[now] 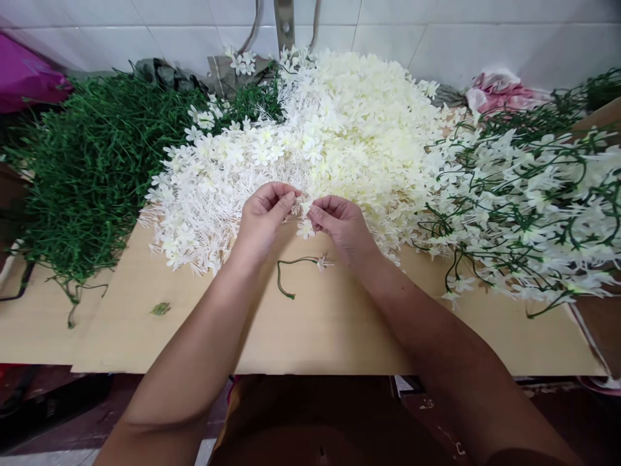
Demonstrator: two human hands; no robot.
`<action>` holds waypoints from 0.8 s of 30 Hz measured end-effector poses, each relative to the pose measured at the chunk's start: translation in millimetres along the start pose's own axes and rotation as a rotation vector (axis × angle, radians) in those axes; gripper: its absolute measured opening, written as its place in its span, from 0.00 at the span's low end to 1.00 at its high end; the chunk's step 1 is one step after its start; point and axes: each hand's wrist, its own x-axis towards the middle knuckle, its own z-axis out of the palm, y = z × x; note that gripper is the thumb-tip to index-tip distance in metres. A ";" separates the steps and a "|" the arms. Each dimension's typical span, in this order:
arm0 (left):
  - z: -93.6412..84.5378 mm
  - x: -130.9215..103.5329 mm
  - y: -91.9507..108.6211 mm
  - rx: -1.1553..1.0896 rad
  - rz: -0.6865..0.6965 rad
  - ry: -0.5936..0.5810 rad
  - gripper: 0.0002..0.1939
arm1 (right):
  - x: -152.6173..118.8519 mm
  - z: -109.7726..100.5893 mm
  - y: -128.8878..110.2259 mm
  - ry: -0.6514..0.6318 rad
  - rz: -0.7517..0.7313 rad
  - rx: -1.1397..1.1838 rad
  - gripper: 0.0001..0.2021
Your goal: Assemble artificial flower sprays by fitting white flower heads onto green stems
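Cardboard (330, 330) is lying before a tiled wall (388, 29); left hand (266, 212) and right hand (342, 223) are pinching flower parts (304, 206).

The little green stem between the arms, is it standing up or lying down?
Lying down. The green stem rests along the tan board, bent, with a white piece at one end.

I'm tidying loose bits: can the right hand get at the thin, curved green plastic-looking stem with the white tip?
Likely yes: the stem lies uncovered on the tan cardboard sheet, close to the right hand, nothing visibly between, though that hand may be busy among the white petalled flowers.
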 end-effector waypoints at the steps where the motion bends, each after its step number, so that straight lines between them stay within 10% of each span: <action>1: -1.8 0.5 0.7 0.009 0.008 -0.031 0.03 | 0.0 0.0 -0.3 0.001 0.009 0.009 0.15; 24: -0.6 -1.7 6.8 0.126 -0.057 -0.125 0.10 | -0.2 -1.8 -1.4 -0.056 -0.210 -0.139 0.20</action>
